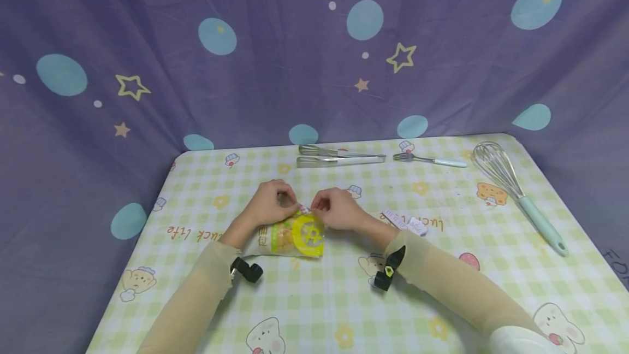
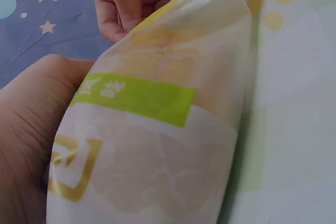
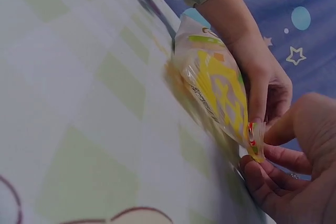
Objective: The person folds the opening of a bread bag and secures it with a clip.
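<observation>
A plastic snack packet [image 1: 295, 239], white with yellow and green print, lies on the checked tablecloth, its pale yellow pieces showing through a clear patch. My left hand [image 1: 270, 204] pinches its upper edge between thumb and fingers. Close beside, my right hand [image 1: 340, 210] pinches the same edge near the right corner. Seen from the right wrist, the packet's sealed end [image 3: 256, 142] sits between both sets of fingertips, with a small red mark on it. From the left wrist, the packet [image 2: 152, 145] covers part of the left hand's fingers.
Metal tongs [image 1: 344, 161] lie along the far edge, with a pale-handled fork [image 1: 434, 161] to their right. A whisk [image 1: 528, 206] with a mint handle is at the far right. Near the right forearm lies a white-and-purple strip [image 1: 395, 218] beside a small block [image 1: 417, 226]. A purple curtain [image 1: 275, 92] hangs behind.
</observation>
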Available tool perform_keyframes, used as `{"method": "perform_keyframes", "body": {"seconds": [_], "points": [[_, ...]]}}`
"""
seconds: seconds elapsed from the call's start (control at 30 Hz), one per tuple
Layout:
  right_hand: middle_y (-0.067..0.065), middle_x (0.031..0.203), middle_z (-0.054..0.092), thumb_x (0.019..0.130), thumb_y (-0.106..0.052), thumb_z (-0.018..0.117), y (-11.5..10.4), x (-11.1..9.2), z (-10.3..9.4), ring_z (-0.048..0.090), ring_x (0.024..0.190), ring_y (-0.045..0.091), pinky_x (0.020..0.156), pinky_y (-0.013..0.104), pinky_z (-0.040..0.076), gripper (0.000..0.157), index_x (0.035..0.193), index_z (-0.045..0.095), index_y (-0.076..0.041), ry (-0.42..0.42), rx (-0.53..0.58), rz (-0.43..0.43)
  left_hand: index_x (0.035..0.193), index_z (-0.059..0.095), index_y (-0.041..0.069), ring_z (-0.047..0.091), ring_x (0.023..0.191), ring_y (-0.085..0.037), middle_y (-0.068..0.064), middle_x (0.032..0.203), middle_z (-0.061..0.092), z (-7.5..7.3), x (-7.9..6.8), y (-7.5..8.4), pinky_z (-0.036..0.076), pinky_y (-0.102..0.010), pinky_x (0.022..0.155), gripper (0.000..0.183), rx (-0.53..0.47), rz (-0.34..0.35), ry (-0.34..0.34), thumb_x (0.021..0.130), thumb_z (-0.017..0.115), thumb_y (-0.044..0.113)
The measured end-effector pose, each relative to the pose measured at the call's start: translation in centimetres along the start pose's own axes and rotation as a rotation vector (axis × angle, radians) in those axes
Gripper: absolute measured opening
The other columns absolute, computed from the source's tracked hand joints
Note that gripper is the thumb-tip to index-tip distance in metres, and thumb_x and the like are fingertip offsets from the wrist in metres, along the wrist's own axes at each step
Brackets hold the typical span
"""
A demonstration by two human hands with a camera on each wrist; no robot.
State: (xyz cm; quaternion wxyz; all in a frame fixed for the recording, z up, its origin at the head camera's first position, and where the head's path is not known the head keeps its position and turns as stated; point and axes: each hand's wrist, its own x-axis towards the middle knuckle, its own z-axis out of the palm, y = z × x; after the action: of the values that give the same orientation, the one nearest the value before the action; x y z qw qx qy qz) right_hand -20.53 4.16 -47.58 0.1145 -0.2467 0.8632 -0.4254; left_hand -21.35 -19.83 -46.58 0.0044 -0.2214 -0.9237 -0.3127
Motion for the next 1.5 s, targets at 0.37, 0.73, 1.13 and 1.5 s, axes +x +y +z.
{"method": "perform_keyframes", "body": {"seconds": [0.37, 0.73, 1.13, 1.5], "points": [[-0.003, 0.081, 0.076, 0.093, -0.019, 0.081, -0.1, 0.7, 0.2, 0.064, 0.068, 0.005, 0.068, 0.025, 0.05, 0.007, 0.09, 0.076, -0.014, 0.027, -0.031, -0.045, 0.097, 0.087, 0.017, 0.07, 0.091, -0.015, 0.005, 0.091, 0.078, -0.1, 1.4, 0.7, 0.055, -0.037, 0.09, 0.009, 0.012, 0.071, -0.199, 0.09, 0.083, 0.021], [-0.002, 0.079, 0.08, 0.091, -0.02, 0.086, -0.1, 0.7, 0.3, 0.063, 0.063, 0.001, 0.062, 0.019, 0.052, 0.007, 0.089, 0.085, -0.013, 0.081, -0.015, -0.038, 0.098, 0.087, 0.016, 0.071, 0.088, -0.009, 0.003, 0.095, 0.08, -1.4, 2.2, 0.3, 0.058, -0.027, 0.084, 0.006, -0.057, 0.126, -0.339, 0.095, 0.082, 0.016], [-0.004, 0.078, 0.08, 0.089, -0.021, 0.088, 0.0, 0.6, 0.2, 0.064, 0.062, 0.0, 0.063, 0.019, 0.052, 0.006, 0.088, 0.086, -0.015, 0.095, -0.023, -0.003, 0.099, 0.087, 0.015, 0.074, 0.092, -0.018, -0.002, 0.1, 0.083, -3.9, 2.6, -0.4, 0.062, -0.038, 0.086, 0.011, 0.053, 0.052, -0.354, 0.098, 0.077, 0.01], [-0.004, 0.081, 0.081, 0.089, -0.021, 0.088, 0.6, 0.6, 0.5, 0.064, 0.063, 0.0, 0.062, 0.019, 0.052, 0.005, 0.089, 0.086, -0.016, 0.114, -0.025, -0.032, 0.1, 0.085, 0.014, 0.073, 0.093, -0.02, -0.002, 0.1, 0.082, -3.9, 2.2, -1.2, 0.06, -0.038, 0.085, 0.012, 0.082, 0.058, -0.335, 0.098, 0.075, 0.007]]}}
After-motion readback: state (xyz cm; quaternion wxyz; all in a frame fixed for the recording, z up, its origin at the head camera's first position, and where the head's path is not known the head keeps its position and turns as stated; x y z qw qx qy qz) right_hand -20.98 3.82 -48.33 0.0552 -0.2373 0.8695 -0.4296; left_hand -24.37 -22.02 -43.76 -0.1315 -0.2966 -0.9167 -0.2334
